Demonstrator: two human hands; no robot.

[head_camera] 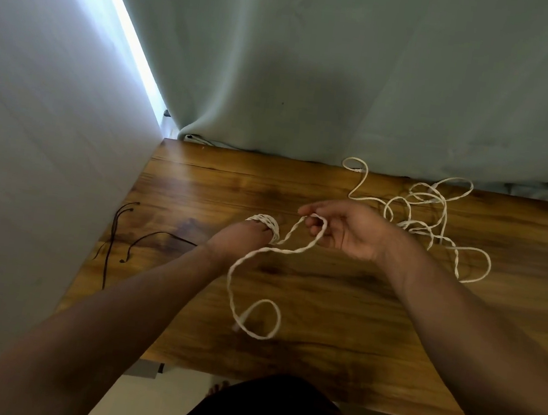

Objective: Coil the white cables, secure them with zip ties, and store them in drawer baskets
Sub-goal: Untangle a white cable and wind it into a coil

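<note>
White cable [281, 250] | your left hand [244, 238], outstretched as a spool, carries the wound turns | your right hand [349, 232] pinches the strand to feed the next wrap

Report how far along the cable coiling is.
Done: a few turns of white cable wound round the left hand. In hand: the right hand pinches the next stretch to wrap. Left: the loose loop on the table, the tangled pile at the far right, the black zip ties lying untouched, and storing; no baskets in view.
</note>
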